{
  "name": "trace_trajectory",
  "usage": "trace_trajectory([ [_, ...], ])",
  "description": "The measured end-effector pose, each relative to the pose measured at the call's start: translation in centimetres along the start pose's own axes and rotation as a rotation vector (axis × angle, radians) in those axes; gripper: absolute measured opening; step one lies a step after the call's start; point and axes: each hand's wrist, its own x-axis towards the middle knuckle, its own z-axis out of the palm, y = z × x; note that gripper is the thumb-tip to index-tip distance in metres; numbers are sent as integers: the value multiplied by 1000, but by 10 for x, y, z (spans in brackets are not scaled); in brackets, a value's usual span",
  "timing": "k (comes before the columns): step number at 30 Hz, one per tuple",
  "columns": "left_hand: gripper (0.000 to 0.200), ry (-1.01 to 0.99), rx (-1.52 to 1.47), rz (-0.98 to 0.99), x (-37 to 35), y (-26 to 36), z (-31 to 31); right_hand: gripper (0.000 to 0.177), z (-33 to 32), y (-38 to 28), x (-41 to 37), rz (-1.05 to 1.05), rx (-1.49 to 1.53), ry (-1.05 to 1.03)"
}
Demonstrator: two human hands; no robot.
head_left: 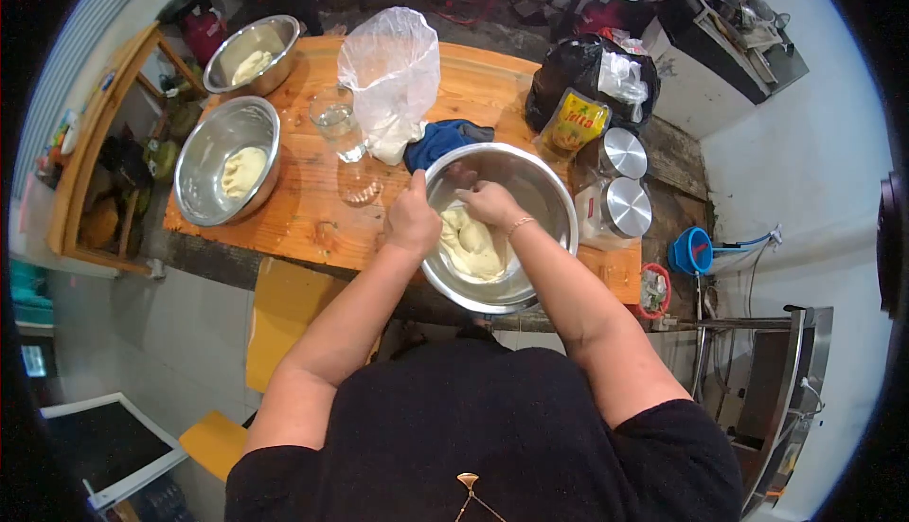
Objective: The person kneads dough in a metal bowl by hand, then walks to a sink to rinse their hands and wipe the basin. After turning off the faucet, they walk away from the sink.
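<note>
A large steel mixing bowl (559, 255) is at the front of the wooden table, with pale yellow dough (476, 249) inside. My left hand (414, 217) is closed on the bowl's left rim. Inside the bowl, my right hand (492, 204) is at the upper part of the dough, its fingers curled into a stretched edge. The fingertips are partly hidden by the hand itself. Behind the bowl lies a crumpled blue cloth (445, 140), close to the rim.
Two more steel bowls with dough, a nearer bowl (189, 176) and a farther bowl (284, 35), stand at left. A glass of water (336, 124) and a clear plastic bag (390, 63) are mid-table. To the right are a yellow pouch (574, 124), a black bag (563, 68) and silver-lidded jars (625, 208).
</note>
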Motion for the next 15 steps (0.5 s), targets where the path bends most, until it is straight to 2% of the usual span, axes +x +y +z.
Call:
trace_trajectory([
  [4,48,7,23,-16,-1,2,-3,48,5,-31,-31,-45,-240,-35],
  [6,48,-14,19,-25,1,-3,-2,37,-6,-39,-59,-283,-545,-7],
  [7,48,-46,17,-14,0,-6,0,37,-12,-40,-74,-281,-546,-27],
  [9,49,-55,1,-25,-6,-2,1,25,-25,-32,-105,-540,-730,26],
  [13,47,5,-29,32,-6,0,7,22,-36,-14,-123,-579,-699,-62],
  [15,49,-37,-41,10,-5,-2,7,21,-32,-6,-116,-505,-704,-281],
])
